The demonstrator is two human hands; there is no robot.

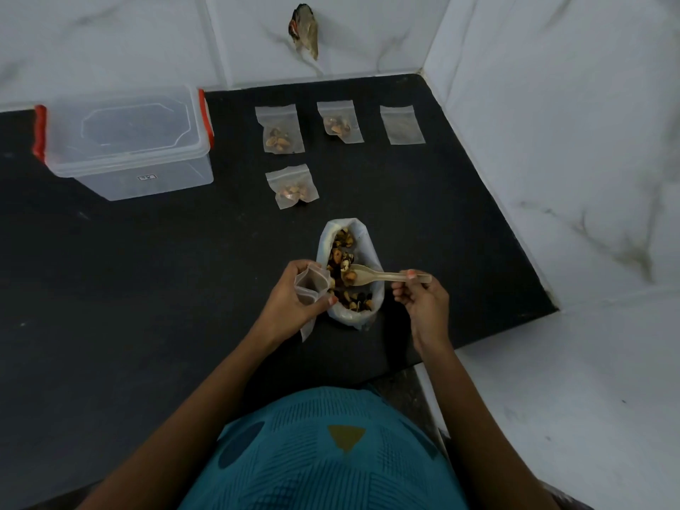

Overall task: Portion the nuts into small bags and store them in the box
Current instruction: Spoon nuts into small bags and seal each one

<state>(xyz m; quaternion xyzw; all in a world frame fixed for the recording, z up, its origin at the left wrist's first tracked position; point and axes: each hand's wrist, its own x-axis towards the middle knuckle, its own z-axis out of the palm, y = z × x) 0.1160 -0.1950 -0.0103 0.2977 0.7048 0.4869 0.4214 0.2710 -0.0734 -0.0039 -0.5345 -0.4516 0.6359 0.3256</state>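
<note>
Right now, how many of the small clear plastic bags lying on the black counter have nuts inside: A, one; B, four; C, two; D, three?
D: nuts show in the back-left bag, the back-middle bag and the near bag; the back-right bag lies empty.

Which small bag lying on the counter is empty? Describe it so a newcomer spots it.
Find the box with red latches, far left on the counter. To its right, three bags lie in a row near the back wall. The empty bag is the rightmost, nearest the corner; the other two hold nuts.
</note>
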